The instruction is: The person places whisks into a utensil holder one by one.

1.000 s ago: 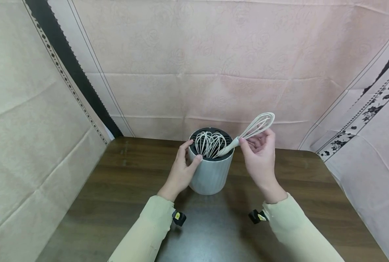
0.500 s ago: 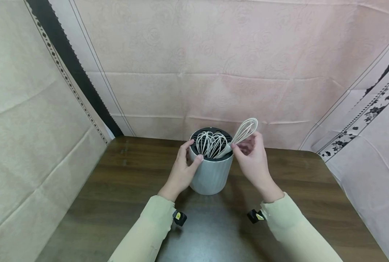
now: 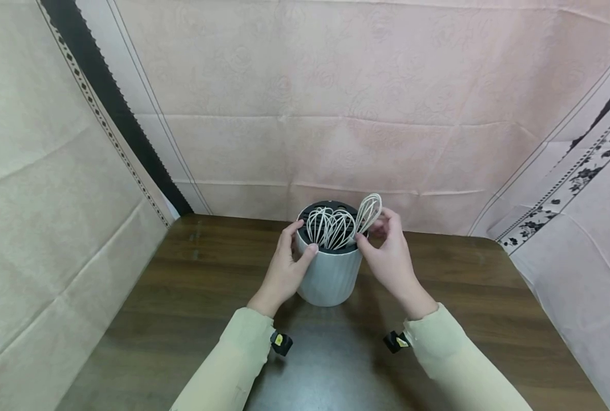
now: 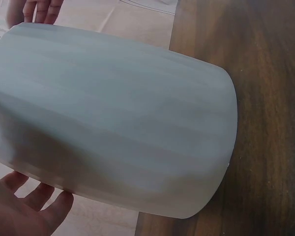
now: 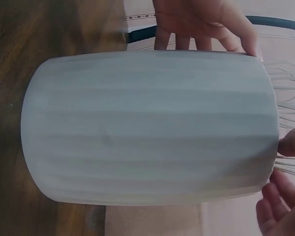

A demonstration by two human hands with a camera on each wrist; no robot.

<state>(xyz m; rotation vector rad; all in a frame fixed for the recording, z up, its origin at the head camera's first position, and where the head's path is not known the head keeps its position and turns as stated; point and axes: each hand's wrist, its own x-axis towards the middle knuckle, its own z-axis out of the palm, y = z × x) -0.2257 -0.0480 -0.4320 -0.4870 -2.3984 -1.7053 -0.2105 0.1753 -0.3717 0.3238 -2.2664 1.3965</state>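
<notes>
A light grey-blue ribbed utensil holder with a black slotted insert stands upright on the table. My left hand grips its left side, thumb at the front rim and fingers around the far side. White wire whisk heads stick up from the insert. Over the right rim my right hand pinches another white whisk low down, its wire head tilted up and right. The handle of that whisk is hidden behind the thumb and rim. The right wrist view shows the right fingertips right at the rim.
The brown wood-grain table reaches back to a pale pink patterned cloth. More cloth hangs on the left and right sides. A small black wrist device sits at each sleeve.
My right hand has moved left and slightly down with the whisk, which now stands steeper and lower at the holder's right rim. My left hand has stayed on the holder.
</notes>
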